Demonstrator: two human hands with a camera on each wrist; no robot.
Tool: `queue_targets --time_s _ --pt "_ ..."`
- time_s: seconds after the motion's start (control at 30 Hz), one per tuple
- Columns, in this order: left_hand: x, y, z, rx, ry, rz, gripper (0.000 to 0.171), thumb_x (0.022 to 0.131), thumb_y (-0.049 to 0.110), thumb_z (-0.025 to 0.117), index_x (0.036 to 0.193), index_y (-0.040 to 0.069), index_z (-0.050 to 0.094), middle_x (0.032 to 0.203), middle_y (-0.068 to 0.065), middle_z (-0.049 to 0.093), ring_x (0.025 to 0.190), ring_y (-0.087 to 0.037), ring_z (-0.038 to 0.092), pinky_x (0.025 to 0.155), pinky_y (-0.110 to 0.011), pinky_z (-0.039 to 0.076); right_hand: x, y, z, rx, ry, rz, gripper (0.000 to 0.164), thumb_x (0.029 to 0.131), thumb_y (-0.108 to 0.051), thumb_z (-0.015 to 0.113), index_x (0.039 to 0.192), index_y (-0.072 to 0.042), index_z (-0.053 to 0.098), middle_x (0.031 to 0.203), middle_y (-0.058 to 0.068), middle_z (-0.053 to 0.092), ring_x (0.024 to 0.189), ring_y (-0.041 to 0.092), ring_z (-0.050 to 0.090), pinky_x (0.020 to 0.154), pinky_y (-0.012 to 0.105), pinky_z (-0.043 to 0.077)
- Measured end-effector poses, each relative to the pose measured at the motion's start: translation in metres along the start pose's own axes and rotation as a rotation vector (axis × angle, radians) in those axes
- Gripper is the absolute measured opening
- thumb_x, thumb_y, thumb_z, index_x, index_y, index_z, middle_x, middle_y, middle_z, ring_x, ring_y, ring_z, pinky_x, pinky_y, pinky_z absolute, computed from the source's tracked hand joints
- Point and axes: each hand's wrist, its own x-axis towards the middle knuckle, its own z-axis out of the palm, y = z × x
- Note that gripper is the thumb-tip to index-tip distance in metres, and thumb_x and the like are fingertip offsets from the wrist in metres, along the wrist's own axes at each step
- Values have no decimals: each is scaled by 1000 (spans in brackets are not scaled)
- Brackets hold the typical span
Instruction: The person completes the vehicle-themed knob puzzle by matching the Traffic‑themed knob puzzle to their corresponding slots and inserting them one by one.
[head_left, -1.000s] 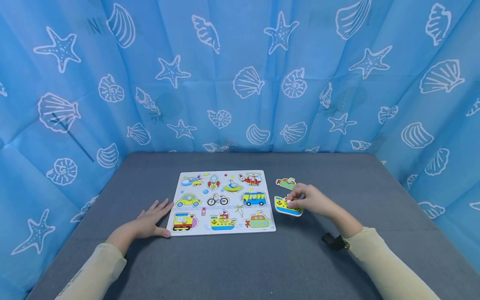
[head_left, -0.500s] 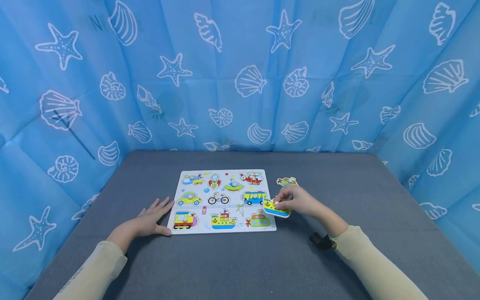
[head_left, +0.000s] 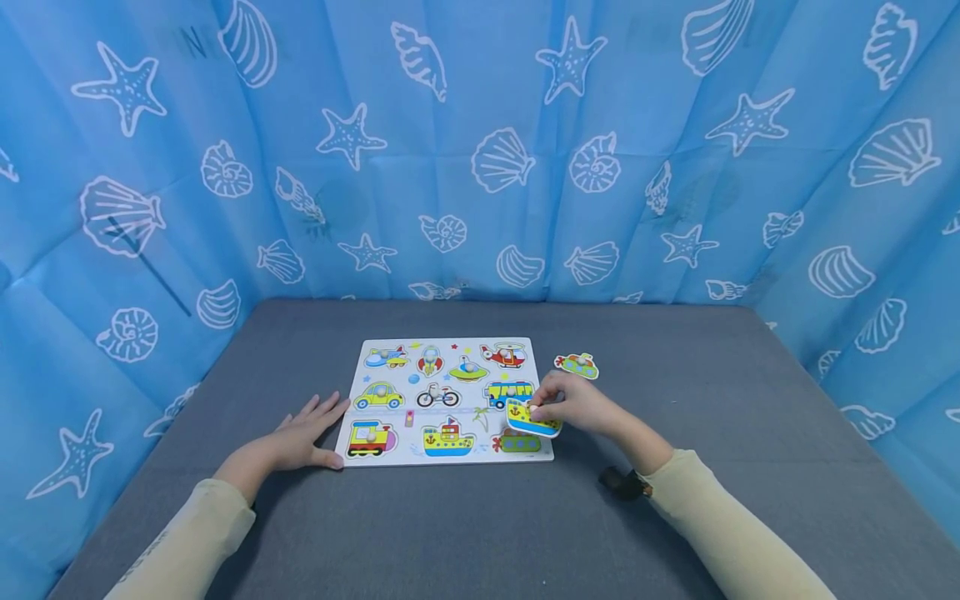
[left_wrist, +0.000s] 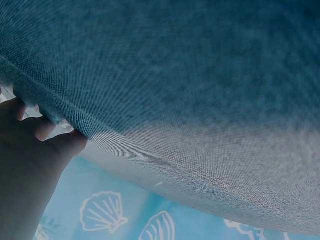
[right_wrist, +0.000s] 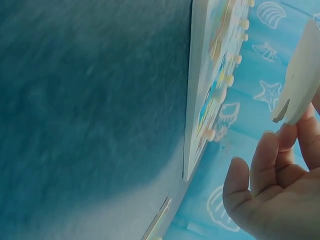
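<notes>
A white wooden peg puzzle board (head_left: pixel 442 463) with vehicle pictures lies flat on the grey table. My left hand (head_left: pixel 303 437) rests at its left edge, fingers spread and extended. My right hand (head_left: pixel 585 404) pinches the small knob of a yellow and blue ship puzzle piece (head_left: pixel 532 419). That piece is held over the board's lower right corner, overlapping the submarine picture (head_left: pixel 517 442). The right wrist view shows the pale underside of the ship piece (right_wrist: pixel 300 75), raised apart from the board. The ship picture (head_left: pixel 447 439) shows in the board's bottom row.
A loose green submarine piece (head_left: pixel 577 365) lies on the table just right of the board. Knobbed pieces such as the car (head_left: pixel 378 397) and the train (head_left: pixel 370 439) sit on the board. A blue curtain (head_left: pixel 480 150) with shells hangs behind the table.
My right hand has carried the ship piece leftward, from the table beside the board to above its right corner. The submarine piece is now fully uncovered. My left hand stays at the board's edge.
</notes>
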Motion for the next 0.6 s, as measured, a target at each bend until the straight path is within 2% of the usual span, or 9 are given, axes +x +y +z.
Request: queue_targets --time_s 0.6 --pt "-1 0 -1 -10 1 6 109 77 52 75 154 2 16 158 -28 6 141 -52 -5 105 -72 -1 19 -13 28 4 -50 41 8 86 -14 75 86 -6 72 87 2 57 88 19 49 72 31 40"
